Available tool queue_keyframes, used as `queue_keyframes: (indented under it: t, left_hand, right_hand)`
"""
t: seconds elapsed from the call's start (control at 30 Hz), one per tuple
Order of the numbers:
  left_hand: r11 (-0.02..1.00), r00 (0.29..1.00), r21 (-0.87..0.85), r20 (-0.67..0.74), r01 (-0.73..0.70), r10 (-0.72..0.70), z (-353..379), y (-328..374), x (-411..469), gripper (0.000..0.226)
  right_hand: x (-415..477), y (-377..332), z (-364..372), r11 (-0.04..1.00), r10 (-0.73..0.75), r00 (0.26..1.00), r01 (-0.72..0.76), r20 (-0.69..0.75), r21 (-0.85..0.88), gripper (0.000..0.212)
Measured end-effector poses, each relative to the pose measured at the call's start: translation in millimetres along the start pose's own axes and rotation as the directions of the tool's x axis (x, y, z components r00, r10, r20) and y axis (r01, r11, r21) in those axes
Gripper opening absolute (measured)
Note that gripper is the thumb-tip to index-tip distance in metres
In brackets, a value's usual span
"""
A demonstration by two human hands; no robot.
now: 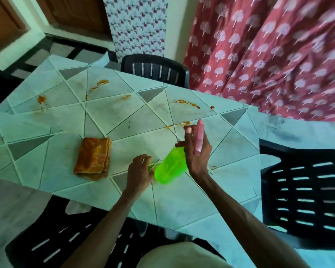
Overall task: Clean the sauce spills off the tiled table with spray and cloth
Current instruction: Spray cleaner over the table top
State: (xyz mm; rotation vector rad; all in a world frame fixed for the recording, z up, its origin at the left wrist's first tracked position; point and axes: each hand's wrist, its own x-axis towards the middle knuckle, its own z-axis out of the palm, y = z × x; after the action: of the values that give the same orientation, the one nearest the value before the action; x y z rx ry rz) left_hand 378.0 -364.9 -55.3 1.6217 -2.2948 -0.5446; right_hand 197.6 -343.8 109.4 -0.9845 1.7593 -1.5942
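A pale table [124, 113] tiled in triangles carries orange sauce spills [188, 103] along its far half. A folded brown cloth [94, 158] lies near the front edge. The right hand [196, 153] holds a tilted green bottle [171, 167] above the table, fingers wrapped at its pink spray head. The left hand [139, 171] rests beside the bottle's base, fingers loosely curled, holding nothing. Black chairs [306, 190] ring the table; a red curtain [269, 55] hangs behind.

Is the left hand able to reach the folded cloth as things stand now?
Probably yes: the left hand seems to hold nothing, and the cloth lies close on its left with only bare tiles between.
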Motion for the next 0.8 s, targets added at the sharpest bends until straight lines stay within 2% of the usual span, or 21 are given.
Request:
queue_keyframes:
  t: [0.17,0.23,0.27,0.37,0.5,0.6,0.73,0.8]
  left_hand:
    - [0.989,0.988,-0.025,0.049,-0.145,0.146,25.5,45.0,53.2,0.052]
    - [0.983,0.977,0.001,0.107,-0.186,0.184,37.8,64.5,77.3,0.057]
    - [0.978,0.969,0.018,0.140,-0.210,0.205,43.1,74.8,88.0,0.060]
    - [0.954,0.930,0.084,0.264,-0.287,0.256,54.4,114.5,121.1,0.078]
    - [0.924,0.865,0.198,0.458,-0.326,0.207,68.8,153.5,153.3,0.097]
    - [0.909,0.829,0.228,0.528,-0.348,0.185,77.8,158.1,159.8,0.098]
    - [0.934,0.845,0.169,0.498,-0.315,0.195,83.4,156.5,160.1,0.099]
    - [0.928,0.855,0.179,0.474,-0.328,0.210,85.3,156.1,158.3,0.101]
  right_hand:
    - [23.2,-1.9,-65.7,0.995,0.063,0.996,-0.057,-0.064,0.082,0.021]
    - [37.8,1.3,-92.7,0.988,0.146,0.985,-0.142,-0.089,0.054,0.010]
    - [46.9,5.9,-106.8,0.978,0.207,0.972,-0.206,-0.109,0.019,0.015]
    - [80.4,26.1,-152.7,0.909,0.417,0.900,-0.415,-0.123,0.046,0.013]
    - [128.7,55.9,-206.3,0.772,0.631,0.770,-0.611,-0.099,0.174,0.024]
    - [162.2,73.3,-236.4,0.712,0.697,0.709,-0.668,-0.106,0.218,0.016]
    - [196.2,83.4,-251.8,0.664,0.732,0.671,-0.665,-0.117,0.341,0.023]
    - [207.7,88.7,-252.1,0.667,0.731,0.673,-0.670,-0.114,0.325,0.022]
